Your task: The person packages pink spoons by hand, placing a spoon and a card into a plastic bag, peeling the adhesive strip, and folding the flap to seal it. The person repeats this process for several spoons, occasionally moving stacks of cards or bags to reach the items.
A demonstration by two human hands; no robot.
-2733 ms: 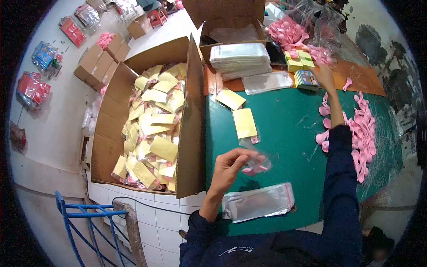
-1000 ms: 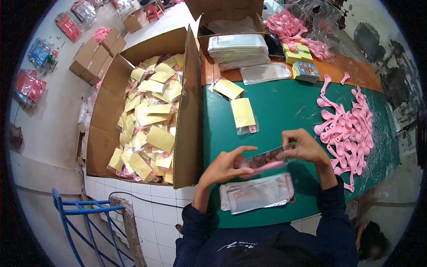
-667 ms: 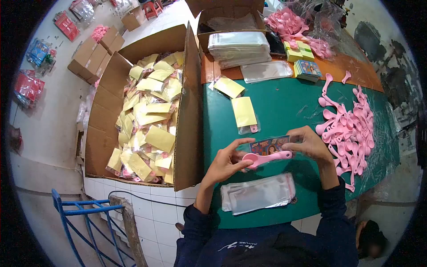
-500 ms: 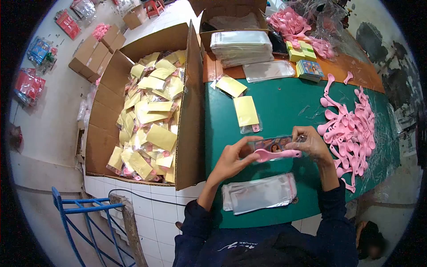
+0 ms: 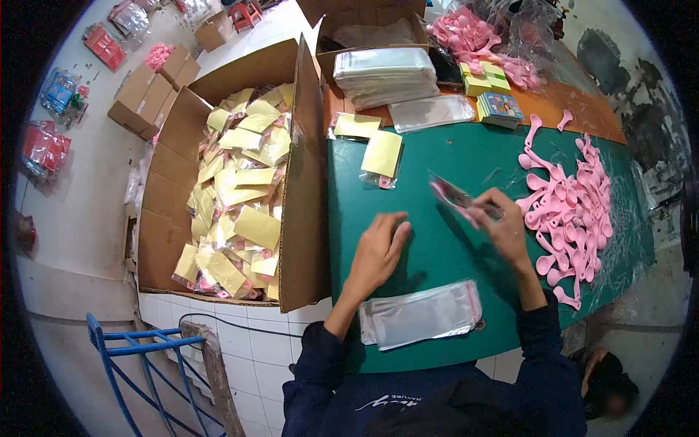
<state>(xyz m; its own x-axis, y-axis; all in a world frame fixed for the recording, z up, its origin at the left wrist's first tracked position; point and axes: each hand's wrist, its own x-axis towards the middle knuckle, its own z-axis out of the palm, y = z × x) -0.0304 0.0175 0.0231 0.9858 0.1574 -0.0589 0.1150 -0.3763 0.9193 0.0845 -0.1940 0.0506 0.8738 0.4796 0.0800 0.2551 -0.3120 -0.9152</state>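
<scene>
My right hand [image 5: 502,222] grips a packaged spoon [image 5: 453,198], a pink spoon and picture card in a clear bag, tilted above the green table [image 5: 437,255] and smeared by motion. Apart from it, my left hand [image 5: 378,251] is open and holds nothing, thumb away from the fingers. Just below the left hand lies a stack of clear plastic bags [image 5: 422,317]. Beyond the hands, a finished-looking packet [image 5: 381,154] lies yellow side up with a pink handle end showing, and a second yellow packet [image 5: 357,125] is behind it.
To the left stands a large cardboard box [image 5: 309,189] holding many yellow-backed packets. Loose pink spoons [image 5: 571,211] are heaped on the right. Picture cards [image 5: 500,108] and a thick stack of clear bags [image 5: 386,73] sit at the back. A blue metal frame [image 5: 145,342] stands lower left.
My left hand has let go of the packaged spoon and drawn back, opening. My right hand has carried it upward and tilted it. The view has shifted slightly.
</scene>
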